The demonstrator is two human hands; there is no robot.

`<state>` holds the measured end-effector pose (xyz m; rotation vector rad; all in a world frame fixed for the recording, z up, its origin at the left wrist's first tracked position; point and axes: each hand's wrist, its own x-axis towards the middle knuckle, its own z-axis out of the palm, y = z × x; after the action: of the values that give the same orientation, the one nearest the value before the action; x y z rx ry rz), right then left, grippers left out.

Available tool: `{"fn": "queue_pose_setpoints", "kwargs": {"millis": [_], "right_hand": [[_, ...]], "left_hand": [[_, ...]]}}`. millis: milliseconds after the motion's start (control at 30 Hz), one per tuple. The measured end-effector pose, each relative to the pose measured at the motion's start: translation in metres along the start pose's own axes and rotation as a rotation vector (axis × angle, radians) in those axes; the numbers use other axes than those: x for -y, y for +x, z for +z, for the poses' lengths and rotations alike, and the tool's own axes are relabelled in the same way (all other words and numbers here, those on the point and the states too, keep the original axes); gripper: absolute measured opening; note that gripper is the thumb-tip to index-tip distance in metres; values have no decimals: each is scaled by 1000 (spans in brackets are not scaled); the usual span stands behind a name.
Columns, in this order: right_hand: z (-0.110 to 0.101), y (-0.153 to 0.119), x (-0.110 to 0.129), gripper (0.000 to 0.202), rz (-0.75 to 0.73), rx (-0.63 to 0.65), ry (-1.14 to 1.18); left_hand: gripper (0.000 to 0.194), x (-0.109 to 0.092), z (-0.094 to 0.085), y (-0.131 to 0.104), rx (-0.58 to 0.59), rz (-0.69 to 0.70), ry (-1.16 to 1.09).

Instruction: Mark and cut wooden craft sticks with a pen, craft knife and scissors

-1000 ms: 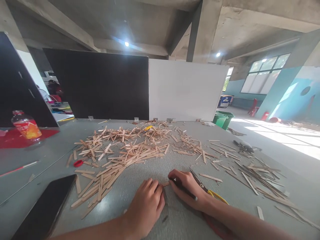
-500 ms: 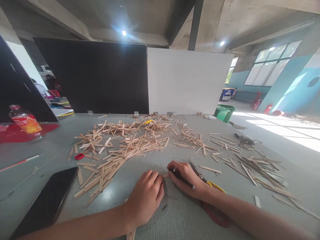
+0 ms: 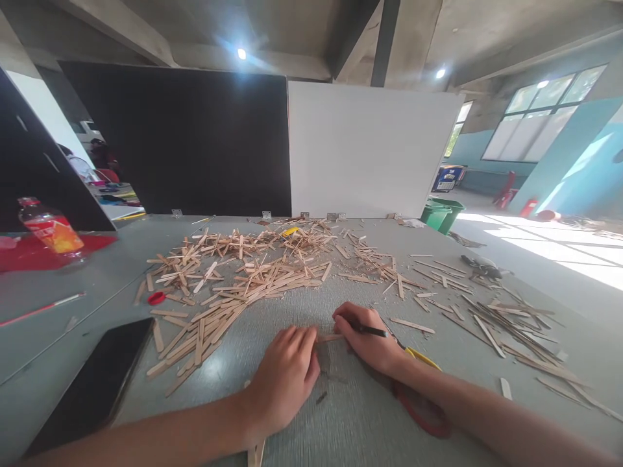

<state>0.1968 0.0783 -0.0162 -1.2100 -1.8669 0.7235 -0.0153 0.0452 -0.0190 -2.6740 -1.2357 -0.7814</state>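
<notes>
My left hand (image 3: 287, 373) is closed, its fingers pressing one end of a wooden craft stick (image 3: 329, 337) against the table. Between my two hands a short length of that stick shows. Fingers of my right hand (image 3: 367, 340) are wrapped round a black pen (image 3: 372, 331), which slants across the hand; its tip is hidden behind the fingers, close to the stick. Scissors (image 3: 419, 355) with yellow and red handles lie partly beneath my right wrist. Under my left forearm another craft stick (image 3: 256, 454) pokes out.
Loose craft sticks (image 3: 228, 311) lie in a broad pile ahead, with thin split strips (image 3: 516, 331) on the right. A black phone (image 3: 95, 383) lies left, beyond it a pencil (image 3: 43, 308) and a drink bottle (image 3: 51, 227). Black and white panels (image 3: 360, 149) stand behind.
My right hand has shifted slightly right, and the pen has turned to lie flatter. More of the stick shows between my hands. My left hand stays in nearly the same place.
</notes>
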Motion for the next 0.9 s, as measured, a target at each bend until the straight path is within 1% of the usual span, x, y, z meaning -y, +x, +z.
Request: {"fn": "queue_pose_setpoints", "kwargs": {"millis": [67,100,133,200,433,567,733,900], "right_hand": [[-1,1,0,17,35,3,23],[-1,1,0,16,45,-1,28],[-1,1,0,15,51,-8,30],[-1,2,1,14,58,-17,33],[-2,1,0,10,85,-25,106],[-2,1,-2,27,137,-5,201],[1,3,-9,25,200,7,316],[1,3,-13,33,218,4,347]], "left_hand": [[62,3,3,-2,-29,-39,-1],[71,3,4,-3,-40,-55,1],[76,4,5,-3,-46,-66,3],[80,5,4,-4,-52,-72,7],[72,1,0,-2,-57,-68,18],[63,0,-1,-2,-39,-42,20],[58,0,-1,1,2,-17,15],[44,-2,-1,3,49,1,4]]}}
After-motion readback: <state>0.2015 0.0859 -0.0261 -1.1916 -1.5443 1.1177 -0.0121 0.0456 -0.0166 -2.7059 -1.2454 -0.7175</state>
